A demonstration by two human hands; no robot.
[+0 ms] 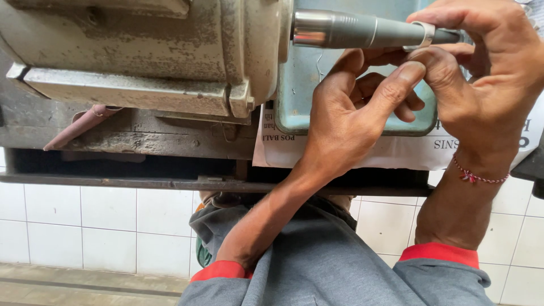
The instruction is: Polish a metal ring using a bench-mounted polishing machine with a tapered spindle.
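Head view: a pale ring (424, 35) sits on a tapered grey spindle (362, 31) that projects sideways from a worn, cream-coloured motor housing (141, 51). Ring is well out along the taper, toward its thin end, away from the bright metal collar (309, 28) at the housing.

Grip, right hand (487, 85): fingers curled over the spindle from above, thumb and forefinger pinched narrow onto the ring. Closed on it, no gap visible.

Grip, left hand (351, 113): comes up from below, thumb tip (411, 71) pressed against the ring's underside, remaining fingers loosely folded toward the palm. It touches and steadies; whether it truly clamps the ring, cannot tell.

Risks, as judgement:
- If the spindle turns, fingertips this close could be abraded or dragged; cause would be skin on the taper beside the ring.
- Ring could snatch and fly loose if the pinch slackens or it is pushed too far up the taper.
- Uneven thumb pressure may cock the ring and mark it.
- Red thread bracelet (479, 177) on the right wrist and red-cuffed grey sleeves (436, 252) sit below the grip, apart from the spindle.

Behind the grip: a teal tray (309, 85) on printed paper (396, 150), on the dark worktop edge (113, 182). White tiles (85, 226) below.
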